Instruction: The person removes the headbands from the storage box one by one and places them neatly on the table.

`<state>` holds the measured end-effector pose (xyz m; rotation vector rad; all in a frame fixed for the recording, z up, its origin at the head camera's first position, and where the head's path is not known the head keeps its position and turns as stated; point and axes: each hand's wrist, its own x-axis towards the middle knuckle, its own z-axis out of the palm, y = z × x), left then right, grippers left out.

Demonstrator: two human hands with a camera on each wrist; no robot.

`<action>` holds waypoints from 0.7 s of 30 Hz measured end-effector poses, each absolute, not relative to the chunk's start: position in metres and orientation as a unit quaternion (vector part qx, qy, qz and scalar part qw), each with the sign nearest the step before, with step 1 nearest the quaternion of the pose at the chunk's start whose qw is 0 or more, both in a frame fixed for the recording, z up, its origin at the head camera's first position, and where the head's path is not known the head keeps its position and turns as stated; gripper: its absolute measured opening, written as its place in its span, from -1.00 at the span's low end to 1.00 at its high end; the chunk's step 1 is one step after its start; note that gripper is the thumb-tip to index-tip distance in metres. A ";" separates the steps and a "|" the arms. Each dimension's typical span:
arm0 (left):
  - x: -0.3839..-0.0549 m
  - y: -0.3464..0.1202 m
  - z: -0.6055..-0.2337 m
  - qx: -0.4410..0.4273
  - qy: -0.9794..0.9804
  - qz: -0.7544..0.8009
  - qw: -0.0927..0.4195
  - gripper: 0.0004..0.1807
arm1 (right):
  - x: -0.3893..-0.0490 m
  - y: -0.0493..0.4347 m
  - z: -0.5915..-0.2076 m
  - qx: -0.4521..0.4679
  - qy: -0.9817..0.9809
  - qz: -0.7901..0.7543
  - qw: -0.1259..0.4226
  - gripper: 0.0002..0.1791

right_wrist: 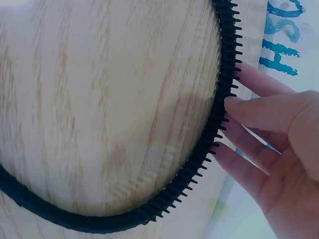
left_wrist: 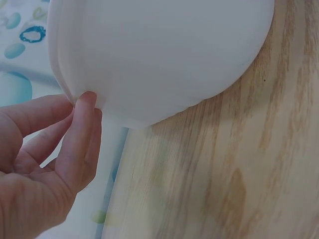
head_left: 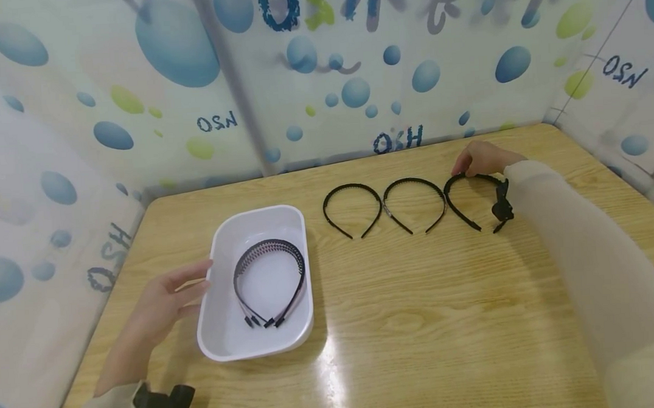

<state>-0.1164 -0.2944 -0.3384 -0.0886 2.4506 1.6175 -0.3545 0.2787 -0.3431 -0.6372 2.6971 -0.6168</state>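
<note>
In the head view my left hand (head_left: 161,302) is at the left side of a white plastic tub (head_left: 212,343). The left wrist view shows its thumb and fingers (left_wrist: 84,114) meeting at the tub's rim, pinching it. Several thin dark toothed headbands (head_left: 237,287) lie nested inside the tub. At the back right, my right hand (head_left: 486,157) pinches the top of a black headband (head_left: 459,213), whose open ends face me. Small teeth line this black band (right_wrist: 219,109) in the right wrist view, with thumb and fingertips right on it.
To the left of the held band, two more black headbands, a middle one (head_left: 412,179) and a left one (head_left: 351,185), lie in a row on the wooden table (head_left: 420,321). Behind stands a wall covering (head_left: 346,142) printed with blue and green drops.
</note>
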 end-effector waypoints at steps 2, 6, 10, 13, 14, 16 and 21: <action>-0.116 -0.294 -0.338 -0.030 0.829 0.549 0.101 -0.38 | -0.354 0.279 -0.343 -0.226 0.939 -0.212 0.149 -0.69; -0.117 -0.295 -0.338 -0.025 0.824 0.557 0.100 -0.40 | -0.354 0.280 -0.340 -0.232 0.942 -0.197 0.139 -0.65; -0.117 -0.297 -0.340 -0.018 0.812 0.575 0.099 -0.42 | -0.352 0.279 -0.334 -0.235 0.943 -0.196 0.135 -0.66; -0.117 -0.297 -0.341 -0.015 0.807 0.582 0.098 -0.44 | -0.350 0.276 -0.326 -0.235 0.939 -0.210 0.137 -0.68; -0.117 -0.297 -0.341 -0.014 0.807 0.582 0.098 -0.44 | -0.348 0.275 -0.323 -0.236 0.938 -0.215 0.136 -0.68; -0.117 -0.296 -0.341 -0.012 0.808 0.581 0.095 -0.44 | -0.345 0.271 -0.317 -0.239 0.935 -0.225 0.133 -0.68; -0.115 -0.296 -0.340 -0.006 0.808 0.583 0.091 -0.44 | -0.337 0.258 -0.302 -0.255 0.933 -0.225 0.115 -0.69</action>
